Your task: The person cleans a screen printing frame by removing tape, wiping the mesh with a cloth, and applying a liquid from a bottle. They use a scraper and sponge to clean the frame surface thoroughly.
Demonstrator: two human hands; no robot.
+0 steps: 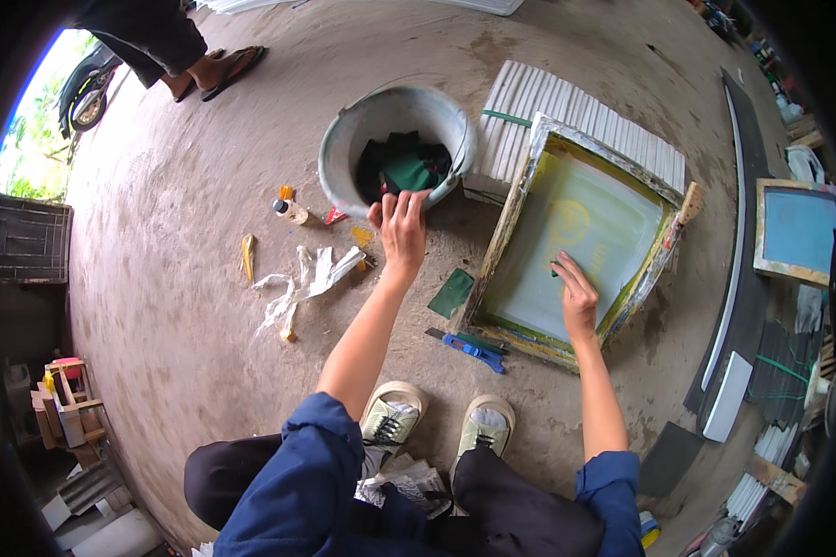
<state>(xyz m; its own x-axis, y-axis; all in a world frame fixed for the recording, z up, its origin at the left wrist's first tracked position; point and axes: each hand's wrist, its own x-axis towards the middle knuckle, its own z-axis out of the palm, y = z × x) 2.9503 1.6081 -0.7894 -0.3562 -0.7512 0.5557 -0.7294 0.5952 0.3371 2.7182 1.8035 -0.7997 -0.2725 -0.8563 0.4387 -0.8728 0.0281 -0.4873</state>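
My left hand (402, 234) is closed over the near rim of a grey bucket (337, 153), its fingertips hooked to the inside. Dark and green cloths (406, 173) lie in the bucket. On the right, a wooden-framed printing screen (515, 297) leans on a bundled stack of white strips (613, 121). Pale mesh with a yellow design fills its frame. My right hand (579, 295) presses down on the mesh, its fingers together around a small green cloth (555, 269), mostly hidden beneath them.
A green scrap (450, 293) and a blue utility knife (474, 352) lie near the frame. A brush (690, 204) rests against its right edge. Left are a small bottle (291, 212) and torn white strips (316, 276). Another person's sandalled feet (232, 72) stand at the upper left.
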